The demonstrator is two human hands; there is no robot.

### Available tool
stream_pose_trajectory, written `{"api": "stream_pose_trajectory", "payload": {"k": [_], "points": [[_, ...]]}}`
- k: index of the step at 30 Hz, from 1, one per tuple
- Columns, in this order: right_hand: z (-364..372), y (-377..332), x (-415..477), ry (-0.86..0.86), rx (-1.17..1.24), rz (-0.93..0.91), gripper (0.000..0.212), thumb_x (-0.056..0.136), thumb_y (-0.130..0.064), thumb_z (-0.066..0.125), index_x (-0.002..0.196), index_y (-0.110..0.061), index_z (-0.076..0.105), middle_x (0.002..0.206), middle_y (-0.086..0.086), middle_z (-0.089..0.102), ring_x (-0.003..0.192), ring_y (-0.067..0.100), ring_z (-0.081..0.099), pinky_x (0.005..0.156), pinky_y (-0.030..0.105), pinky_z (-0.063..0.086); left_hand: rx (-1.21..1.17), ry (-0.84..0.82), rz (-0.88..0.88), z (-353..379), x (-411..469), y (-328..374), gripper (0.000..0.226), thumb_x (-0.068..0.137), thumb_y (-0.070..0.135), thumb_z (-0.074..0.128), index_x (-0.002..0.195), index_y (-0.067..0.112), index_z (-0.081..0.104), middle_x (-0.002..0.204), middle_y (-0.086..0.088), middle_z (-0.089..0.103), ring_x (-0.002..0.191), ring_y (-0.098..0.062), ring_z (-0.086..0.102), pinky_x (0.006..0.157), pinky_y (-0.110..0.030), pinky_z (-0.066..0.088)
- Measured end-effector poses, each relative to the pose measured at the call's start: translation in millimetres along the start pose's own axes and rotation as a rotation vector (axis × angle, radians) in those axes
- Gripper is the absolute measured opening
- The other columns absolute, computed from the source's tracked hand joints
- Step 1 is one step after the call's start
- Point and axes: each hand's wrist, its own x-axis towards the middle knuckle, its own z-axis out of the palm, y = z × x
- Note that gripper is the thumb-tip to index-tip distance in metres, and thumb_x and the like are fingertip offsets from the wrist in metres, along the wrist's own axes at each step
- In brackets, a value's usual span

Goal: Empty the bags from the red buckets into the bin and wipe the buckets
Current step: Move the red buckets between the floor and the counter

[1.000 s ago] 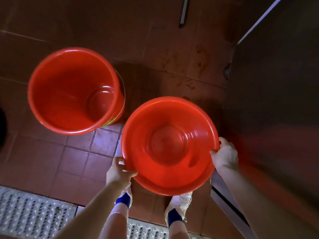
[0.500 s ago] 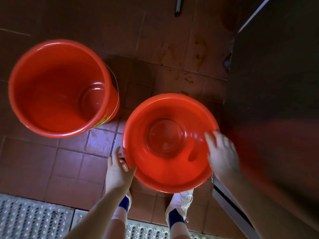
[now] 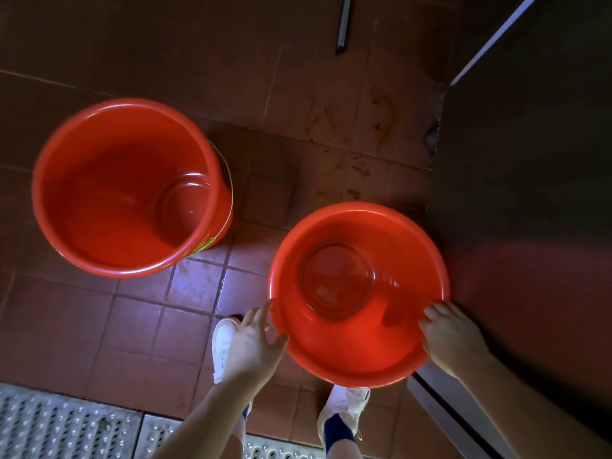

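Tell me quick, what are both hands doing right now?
Left hand: open, spread out beside the red basin.
Right hand: open, at the basin's rim.

The floor (image 3: pixel 139 326) is laid with reddish-brown square tiles, divided by pale joints. Brownish stains (image 3: pixel 381 117) are seen on the farther tiles. A patch of bluish-white light (image 3: pixel 198 279) is reflected near the middle. A perforated metal grate (image 3: pixel 66 425) is set into the floor at the lower left. The right side is closed by a dark panel (image 3: pixel 530 193), bordered below by a pale metal strip (image 3: pixel 443 412). A thin metal rod (image 3: pixel 342 24) is seen at the top.
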Motion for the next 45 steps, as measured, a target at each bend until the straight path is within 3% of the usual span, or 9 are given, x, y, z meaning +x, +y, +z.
{"api": "stream_pose_trajectory", "payload": {"k": [5,11,15,19,23,27,33,39,45], "points": [[-33,-27,7,0.089,0.149,0.063,0.037,0.094,-0.040,0.046,0.130,-0.029,0.052,0.129,-0.005,0.051,0.123,0.016,0.045,0.108,0.030,0.033,-0.132,0.004,-0.092,-24,14,-7,0.060,0.087,0.024,0.067,0.143,0.026,0.044,0.132,0.002,0.055,0.106,-0.014,0.060,0.089,-0.030,0.049],[-136,-117,53,0.373,0.294,-0.131,0.051,0.094,-0.036,0.048,0.143,-0.029,0.039,0.146,-0.003,0.040,0.133,0.020,0.038,0.110,0.031,0.028,-0.193,0.408,-0.252,-107,47,-41,0.048,0.085,0.009,0.067,0.130,0.012,0.053,0.127,-0.015,0.052,0.110,-0.033,0.057,0.092,-0.041,0.045],[-210,-196,90,0.497,0.302,-0.323,0.051,0.093,-0.032,0.051,0.143,-0.024,0.040,0.149,0.001,0.035,0.133,0.023,0.035,0.111,0.032,0.026,-0.221,0.619,-0.458,-165,74,-78,0.067,0.079,0.013,0.071,0.140,0.017,0.044,0.133,-0.026,0.038,0.117,-0.045,0.045,0.102,-0.046,0.038],[-260,-260,118,0.554,0.194,-0.483,0.047,0.092,-0.029,0.051,0.138,-0.023,0.045,0.145,0.001,0.039,0.134,0.025,0.033,0.115,0.036,0.021,-0.340,0.563,-0.686,-204,97,-113,0.078,0.078,0.021,0.071,0.146,0.026,0.031,0.140,-0.022,0.036,0.122,-0.045,0.045,0.103,-0.049,0.039],[-276,-289,143,0.368,0.018,-0.489,0.042,0.097,-0.034,0.045,0.139,-0.026,0.046,0.149,-0.002,0.036,0.145,0.022,0.017,0.121,0.042,0.006,-0.468,0.482,-0.696,-214,103,-133,0.076,0.080,0.021,0.069,0.145,0.028,0.031,0.126,-0.015,0.058,0.107,-0.037,0.056,0.083,-0.037,0.042],[-275,-277,154,0.283,-0.062,-0.456,0.040,0.099,-0.039,0.041,0.135,-0.025,0.050,0.147,-0.002,0.040,0.146,0.018,0.015,0.120,0.046,0.006,-0.482,0.450,-0.617,-210,97,-135,0.068,0.082,0.027,0.068,0.142,0.030,0.037,0.127,-0.006,0.061,0.102,-0.027,0.058,0.083,-0.036,0.043],[-274,-219,163,0.285,-0.013,-0.396,0.042,0.099,-0.040,0.040,0.138,-0.025,0.047,0.151,-0.004,0.036,0.148,0.014,0.009,0.121,0.042,0.006,-0.533,0.332,-0.460,-195,102,-98,0.070,0.081,0.043,0.072,0.141,0.040,0.035,0.139,0.003,0.055,0.125,-0.020,0.054,0.096,-0.035,0.041],[-261,-136,168,0.254,0.054,-0.246,0.044,0.100,-0.042,0.038,0.140,-0.026,0.045,0.152,-0.003,0.035,0.148,0.015,0.011,0.120,0.039,0.011,-0.484,0.226,-0.309,-166,143,-23,0.063,0.084,0.033,0.070,0.138,0.039,0.038,0.129,0.004,0.061,0.112,-0.016,0.062,0.083,-0.030,0.044],[-236,-48,160,0.224,0.161,-0.085,0.047,0.101,-0.047,0.033,0.140,-0.025,0.045,0.152,-0.003,0.036,0.147,0.016,0.013,0.120,0.037,0.013,-0.423,0.134,-0.188,-131,182,56,0.063,0.082,0.022,0.068,0.136,0.040,0.041,0.114,0.009,0.063,0.110,-0.017,0.062,0.097,-0.034,0.047]]}}
